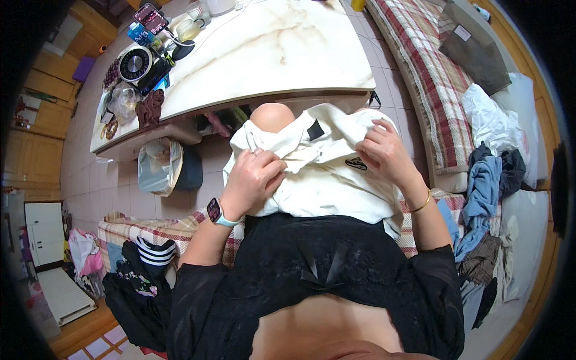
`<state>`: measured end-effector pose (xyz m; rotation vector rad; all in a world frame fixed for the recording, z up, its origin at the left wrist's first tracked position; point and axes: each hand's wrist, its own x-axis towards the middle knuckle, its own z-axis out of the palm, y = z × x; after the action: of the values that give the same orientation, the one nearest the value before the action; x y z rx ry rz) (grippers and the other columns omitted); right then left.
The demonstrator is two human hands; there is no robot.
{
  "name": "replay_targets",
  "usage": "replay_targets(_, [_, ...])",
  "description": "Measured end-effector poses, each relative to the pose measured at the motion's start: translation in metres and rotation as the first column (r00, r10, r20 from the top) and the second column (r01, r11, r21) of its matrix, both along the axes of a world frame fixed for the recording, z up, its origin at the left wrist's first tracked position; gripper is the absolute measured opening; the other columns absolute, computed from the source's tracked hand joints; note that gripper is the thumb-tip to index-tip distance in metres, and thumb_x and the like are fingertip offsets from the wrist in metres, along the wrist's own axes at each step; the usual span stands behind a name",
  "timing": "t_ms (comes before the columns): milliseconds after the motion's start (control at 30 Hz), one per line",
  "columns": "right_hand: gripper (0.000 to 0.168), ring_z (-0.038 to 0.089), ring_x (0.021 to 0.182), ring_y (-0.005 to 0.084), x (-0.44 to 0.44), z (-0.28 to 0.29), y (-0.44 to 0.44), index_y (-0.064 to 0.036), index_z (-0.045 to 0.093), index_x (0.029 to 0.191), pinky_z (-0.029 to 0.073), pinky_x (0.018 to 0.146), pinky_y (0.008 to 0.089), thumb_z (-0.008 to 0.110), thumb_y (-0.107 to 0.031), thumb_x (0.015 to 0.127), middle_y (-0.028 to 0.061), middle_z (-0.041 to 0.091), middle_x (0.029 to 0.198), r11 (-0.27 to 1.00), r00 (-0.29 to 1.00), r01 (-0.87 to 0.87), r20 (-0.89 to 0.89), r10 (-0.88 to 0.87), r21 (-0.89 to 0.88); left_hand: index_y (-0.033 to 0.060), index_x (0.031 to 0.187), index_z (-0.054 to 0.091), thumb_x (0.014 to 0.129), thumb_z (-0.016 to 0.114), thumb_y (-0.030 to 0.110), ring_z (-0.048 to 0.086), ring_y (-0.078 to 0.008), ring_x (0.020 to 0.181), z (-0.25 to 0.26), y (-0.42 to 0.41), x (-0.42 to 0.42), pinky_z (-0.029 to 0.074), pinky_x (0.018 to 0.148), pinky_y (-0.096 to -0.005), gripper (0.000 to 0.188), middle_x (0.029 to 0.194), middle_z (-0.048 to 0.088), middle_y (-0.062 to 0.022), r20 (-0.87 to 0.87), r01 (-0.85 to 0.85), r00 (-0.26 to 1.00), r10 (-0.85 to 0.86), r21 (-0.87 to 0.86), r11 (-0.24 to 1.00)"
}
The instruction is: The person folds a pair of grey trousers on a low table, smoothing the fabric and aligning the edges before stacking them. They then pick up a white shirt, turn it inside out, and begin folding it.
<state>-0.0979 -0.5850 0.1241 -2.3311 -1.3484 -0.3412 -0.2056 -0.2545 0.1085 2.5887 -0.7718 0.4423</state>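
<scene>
A white cotton top (pixel 333 193) lies spread over my lap. It has a dark square patch (pixel 316 130) near its upper edge and a small black-outlined emblem (pixel 356 163) on the front. My left hand (pixel 255 177), with a smartwatch (pixel 215 210) at the wrist, pinches the bunched cloth on the left side. On the right, my right hand (pixel 386 150) has its fingers curled on the fabric beside the emblem; a gold bangle (pixel 421 201) circles that wrist. One bare knee (pixel 272 117) shows past the top's far edge.
Before me stands a marble-patterned table (pixel 270 54), with a small fan (pixel 136 63), a propped phone (pixel 151 18) and glass mugs (pixel 189 29) at its left. A lined waste bin (pixel 159 166) stands beneath its edge. Clothes lie heaped left (pixel 139 279) and right (pixel 481 193) on the seat.
</scene>
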Motion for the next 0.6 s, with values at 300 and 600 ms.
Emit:
replay_targets(300, [0.012, 0.065, 0.083, 0.0261, -0.028, -0.011, -0.002, -0.006, 0.067, 0.083, 0.048, 0.102, 0.0451, 0.078, -0.007, 0.078, 0.0075, 0.063, 0.08, 1.0, 0.99, 0.011, -0.14, -0.014, -0.023, 0.0086, 0.111, 0.07, 0.088, 0.075, 0.025, 0.067, -0.0266, 0.087, 0.003, -0.011, -0.017, 0.051, 0.075, -0.0385, 0.029, 0.105, 0.073, -0.0049, -0.116, -0.053, 0.992, 0.047, -0.046, 0.998])
replay_targets(600, [0.013, 0.065, 0.086, 0.0263, -0.035, -0.02, -0.003, -0.006, 0.067, 0.083, 0.047, 0.104, 0.0456, 0.078, -0.007, 0.077, 0.0076, 0.062, 0.081, 1.0, 0.991, 0.028, -0.134, -0.026, 0.014, -0.0003, 0.126, 0.065, 0.09, 0.073, 0.035, 0.066, -0.0345, 0.097, 0.001, -0.053, 0.022, 0.05, 0.091, -0.0424, 0.051, 0.142, 0.056, -0.0247, -0.122, -0.08, 0.989, 0.088, 0.073, 0.994])
